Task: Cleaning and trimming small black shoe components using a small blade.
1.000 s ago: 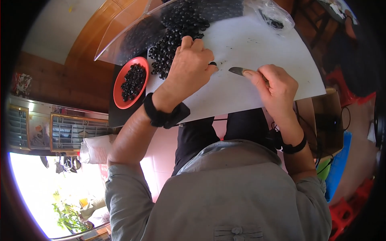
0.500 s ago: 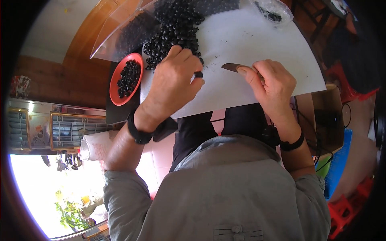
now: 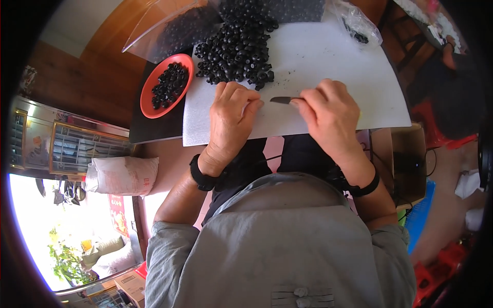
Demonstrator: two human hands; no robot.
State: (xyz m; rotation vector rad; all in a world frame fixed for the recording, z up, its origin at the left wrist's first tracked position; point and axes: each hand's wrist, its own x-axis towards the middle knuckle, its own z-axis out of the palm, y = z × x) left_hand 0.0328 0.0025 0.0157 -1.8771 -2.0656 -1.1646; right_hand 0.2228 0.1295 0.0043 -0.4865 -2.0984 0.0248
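My right hand (image 3: pixel 331 114) is closed round a small knife (image 3: pixel 281 100), its dark blade pointing left above the white work surface. Just left of the blade tip, my left hand (image 3: pixel 231 115) is closed with thumb and forefinger pinched together; whatever it holds, if anything, is hidden. Beyond my left hand spreads a heap of small black ring-like parts (image 3: pixel 233 54). A red oval bowl (image 3: pixel 146 97) at the left has more of these black parts in it.
A clear plastic sheet (image 3: pixel 146 31) stands up behind the heap. At the far right of the white board (image 3: pixel 339 66) lies a clear plastic bag (image 3: pixel 362 23). An open cardboard box (image 3: pixel 408 159) sits right of my knees. Another person's arm (image 3: pixel 449 56) shows at the far right.
My left hand has moved nearer the knife, and the black part seen at its fingertips is out of sight. The knife has shifted left and slightly down. The whole view has shifted somewhat.
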